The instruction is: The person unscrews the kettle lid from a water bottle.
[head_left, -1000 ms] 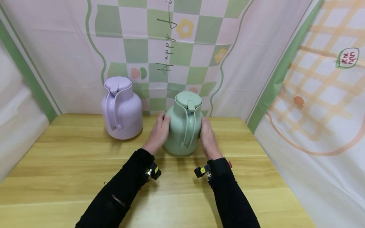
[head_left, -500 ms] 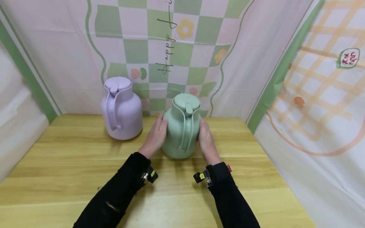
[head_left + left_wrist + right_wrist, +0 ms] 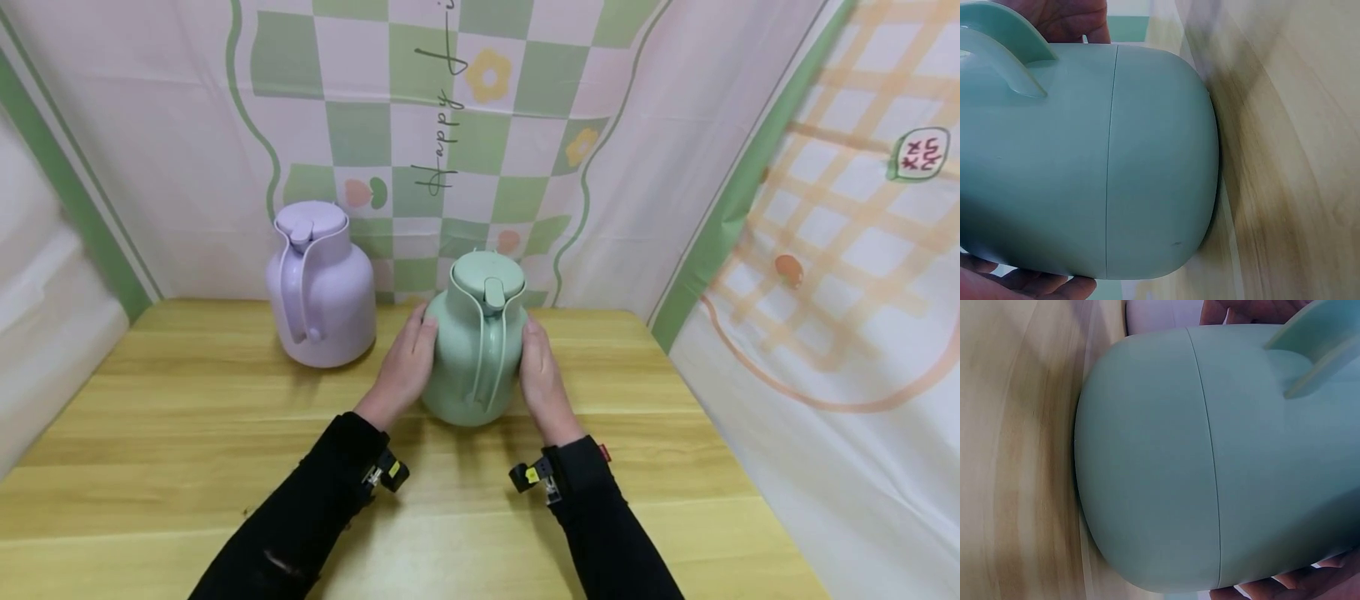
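Round the green jug (image 3: 461, 358), left hand (image 3: 402, 362) blocks nine o'clock, right hand (image 3: 542, 379) three, purple jug (image 3: 341, 300) ten, but six runs open over wood (image 3: 465, 508)! Twelve looks tight, perhaps.

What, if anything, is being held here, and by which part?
A green jug, held by the sides of its body between the left hand and the right hand; neither grips its handle.

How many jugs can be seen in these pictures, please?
2: the purple jug stands toward the back left of the table, and the green jug is to its right, held between the left hand and right hand.
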### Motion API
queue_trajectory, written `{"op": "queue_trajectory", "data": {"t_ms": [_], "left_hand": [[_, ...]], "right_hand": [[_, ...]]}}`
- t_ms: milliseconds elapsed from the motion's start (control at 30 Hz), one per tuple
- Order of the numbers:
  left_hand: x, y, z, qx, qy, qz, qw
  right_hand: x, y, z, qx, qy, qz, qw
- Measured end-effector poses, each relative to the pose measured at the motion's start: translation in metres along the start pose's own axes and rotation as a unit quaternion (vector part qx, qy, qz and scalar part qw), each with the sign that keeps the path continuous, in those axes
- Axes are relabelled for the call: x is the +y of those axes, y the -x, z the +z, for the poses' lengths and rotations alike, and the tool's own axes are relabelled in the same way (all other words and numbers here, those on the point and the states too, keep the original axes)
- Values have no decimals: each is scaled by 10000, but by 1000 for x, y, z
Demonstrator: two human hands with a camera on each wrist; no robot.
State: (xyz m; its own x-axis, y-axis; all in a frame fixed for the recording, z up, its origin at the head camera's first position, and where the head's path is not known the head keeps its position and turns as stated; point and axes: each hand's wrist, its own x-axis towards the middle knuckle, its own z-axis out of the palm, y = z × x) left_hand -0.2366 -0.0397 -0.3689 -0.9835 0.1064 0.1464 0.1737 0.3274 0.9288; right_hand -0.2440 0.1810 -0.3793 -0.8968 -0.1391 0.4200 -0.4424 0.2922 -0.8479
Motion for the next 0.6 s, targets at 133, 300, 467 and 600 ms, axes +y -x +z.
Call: {"op": "queue_trajectory", "data": {"t_ms": [133, 300, 467, 600], "left_hand": [[0, 4, -1, 60, -79, 78, 9999], [0, 10, 0, 177, -129, 314, 9993], [0, 17, 0, 309, -144, 515, 9981], [-1, 20, 0, 346, -123, 568, 9977]], "right_hand": [[0, 4, 0, -3, 103, 96, 9999], [-2, 7, 0, -133, 33, 157, 9998], [-5, 8, 2, -207, 4, -13, 9998], [-6, 12, 3, -105, 79, -13, 9999]]}}
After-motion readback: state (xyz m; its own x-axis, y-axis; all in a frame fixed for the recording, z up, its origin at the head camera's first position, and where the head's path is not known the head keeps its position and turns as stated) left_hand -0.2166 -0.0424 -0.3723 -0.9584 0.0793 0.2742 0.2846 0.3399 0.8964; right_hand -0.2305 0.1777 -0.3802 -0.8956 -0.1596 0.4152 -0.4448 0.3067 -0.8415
